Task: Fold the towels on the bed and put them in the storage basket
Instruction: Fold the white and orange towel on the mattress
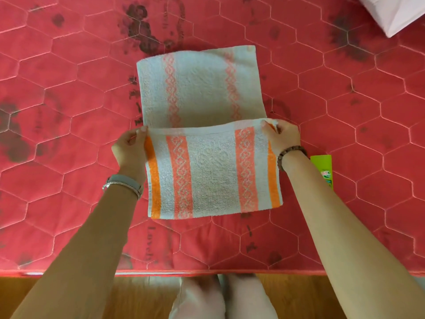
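Item: one towel [207, 93], white with orange and pink stripes, on the red quilted bed [69, 88]. Its long axis runs straight away from the person, with the stripes along that axis. The near half appears doubled over, bright face up; the far half lies flat, pale face up. At the towel's left border the left hand [130, 149] has its fingers [138, 134] curled, pinching the left corner of the doubled half's free edge. At the towel's right border the right hand [284, 137] has its fingers [268, 128] pinching the right corner likewise. The held edge lies across the towel's middle and the far end lies directly beyond both hands, neither hand nearer. The likely next move is to carry both corners forward together. A green packet [323, 169] lies just right of the towel. A white thing [395, 12] sits well beyond the towel's far right corner; whether it is the storage basket cannot be told.
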`<act>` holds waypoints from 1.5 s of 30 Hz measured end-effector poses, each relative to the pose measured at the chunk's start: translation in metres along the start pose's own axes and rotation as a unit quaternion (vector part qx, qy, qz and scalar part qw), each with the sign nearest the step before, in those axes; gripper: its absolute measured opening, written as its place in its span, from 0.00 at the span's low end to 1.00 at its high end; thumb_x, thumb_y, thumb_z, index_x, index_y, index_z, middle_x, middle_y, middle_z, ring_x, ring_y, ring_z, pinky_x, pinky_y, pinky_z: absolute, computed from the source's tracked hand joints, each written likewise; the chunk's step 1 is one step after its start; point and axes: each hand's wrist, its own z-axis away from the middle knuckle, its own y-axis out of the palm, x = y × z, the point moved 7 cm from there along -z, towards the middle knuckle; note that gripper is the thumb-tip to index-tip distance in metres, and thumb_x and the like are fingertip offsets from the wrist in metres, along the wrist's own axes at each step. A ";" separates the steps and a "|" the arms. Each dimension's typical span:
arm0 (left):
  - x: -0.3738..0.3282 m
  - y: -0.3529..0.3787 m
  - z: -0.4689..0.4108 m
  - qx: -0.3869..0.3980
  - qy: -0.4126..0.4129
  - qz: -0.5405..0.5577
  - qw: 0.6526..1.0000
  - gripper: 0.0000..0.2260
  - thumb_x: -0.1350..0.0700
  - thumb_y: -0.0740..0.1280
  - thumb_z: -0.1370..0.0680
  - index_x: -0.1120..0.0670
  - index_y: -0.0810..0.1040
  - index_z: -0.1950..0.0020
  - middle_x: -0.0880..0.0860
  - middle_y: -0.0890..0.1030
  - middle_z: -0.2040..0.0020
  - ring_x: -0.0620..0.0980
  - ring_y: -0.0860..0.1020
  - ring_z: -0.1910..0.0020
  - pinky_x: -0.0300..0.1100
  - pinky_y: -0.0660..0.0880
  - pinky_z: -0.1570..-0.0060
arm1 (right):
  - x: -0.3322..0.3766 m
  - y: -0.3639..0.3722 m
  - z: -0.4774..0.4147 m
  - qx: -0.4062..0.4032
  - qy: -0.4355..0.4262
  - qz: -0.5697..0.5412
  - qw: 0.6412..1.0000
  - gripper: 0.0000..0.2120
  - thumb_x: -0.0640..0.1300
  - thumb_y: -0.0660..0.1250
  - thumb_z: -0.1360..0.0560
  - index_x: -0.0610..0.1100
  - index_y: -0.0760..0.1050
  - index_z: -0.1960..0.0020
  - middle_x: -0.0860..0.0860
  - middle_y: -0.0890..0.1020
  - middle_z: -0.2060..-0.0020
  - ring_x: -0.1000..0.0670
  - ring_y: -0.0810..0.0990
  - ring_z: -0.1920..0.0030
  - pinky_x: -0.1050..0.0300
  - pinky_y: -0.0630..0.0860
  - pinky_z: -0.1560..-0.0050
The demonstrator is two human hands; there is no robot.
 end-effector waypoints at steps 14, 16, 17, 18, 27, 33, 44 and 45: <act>0.023 0.020 -0.040 0.000 0.008 -0.018 1.000 0.09 0.53 0.71 0.22 0.57 0.84 0.46 0.45 0.77 0.65 0.41 0.72 0.70 0.36 0.71 0.69 | -0.018 0.024 -0.037 -0.004 0.004 0.102 0.995 0.10 0.49 0.68 0.23 0.48 0.77 0.62 0.55 0.75 0.70 0.54 0.72 0.67 0.70 0.62 0.73; 0.020 0.018 -0.037 0.001 0.027 -0.023 0.999 0.07 0.54 0.72 0.22 0.55 0.83 0.47 0.45 0.79 0.63 0.42 0.76 0.66 0.38 0.76 0.64 | -0.013 0.021 -0.035 -0.022 -0.006 0.103 0.994 0.06 0.47 0.69 0.24 0.45 0.82 0.52 0.52 0.79 0.62 0.53 0.75 0.60 0.63 0.66 0.64; 0.019 0.015 -0.036 -0.003 0.038 -0.022 0.999 0.07 0.55 0.73 0.23 0.55 0.83 0.47 0.45 0.81 0.62 0.42 0.78 0.64 0.39 0.79 0.59 | -0.011 0.018 -0.033 -0.035 -0.011 0.097 0.995 0.07 0.45 0.69 0.25 0.44 0.82 0.49 0.51 0.81 0.59 0.53 0.76 0.58 0.63 0.68 0.60; 0.018 0.011 -0.034 -0.009 0.048 -0.018 0.999 0.07 0.56 0.73 0.24 0.55 0.83 0.47 0.46 0.82 0.60 0.42 0.79 0.62 0.38 0.79 0.56 | -0.009 0.015 -0.030 -0.046 -0.014 0.078 0.996 0.08 0.42 0.69 0.25 0.44 0.82 0.48 0.50 0.82 0.57 0.53 0.78 0.56 0.62 0.71 0.57; 0.049 -0.029 0.017 0.067 0.014 -0.074 0.995 0.16 0.61 0.74 0.25 0.59 0.77 0.39 0.55 0.82 0.46 0.47 0.79 0.52 0.31 0.78 0.55 | -0.047 -0.006 0.031 0.022 0.133 0.062 0.989 0.17 0.42 0.72 0.27 0.43 0.75 0.39 0.45 0.82 0.45 0.47 0.80 0.46 0.56 0.74 0.50; 0.090 -0.058 0.072 0.116 -0.057 -0.064 0.990 0.14 0.60 0.73 0.24 0.57 0.76 0.40 0.49 0.80 0.54 0.47 0.77 0.55 0.39 0.75 0.57 | -0.079 -0.013 0.095 0.055 0.172 0.116 0.977 0.19 0.42 0.71 0.25 0.41 0.73 0.37 0.43 0.81 0.42 0.43 0.79 0.42 0.50 0.74 0.45; 0.108 -0.098 0.119 0.067 -0.060 0.014 0.996 0.14 0.68 0.69 0.23 0.58 0.70 0.41 0.56 0.79 0.55 0.49 0.80 0.57 0.34 0.81 0.61 | -0.109 -0.021 0.152 0.072 0.198 0.133 0.969 0.11 0.41 0.69 0.24 0.41 0.77 0.42 0.43 0.83 0.46 0.42 0.79 0.43 0.50 0.73 0.43; 0.107 -0.101 0.123 0.066 -0.056 0.008 0.996 0.14 0.68 0.69 0.23 0.58 0.70 0.42 0.55 0.78 0.56 0.48 0.80 0.58 0.33 0.80 0.61 | -0.108 -0.023 0.156 0.068 0.192 0.134 0.970 0.11 0.40 0.69 0.24 0.41 0.78 0.43 0.44 0.83 0.47 0.42 0.80 0.43 0.50 0.74 0.43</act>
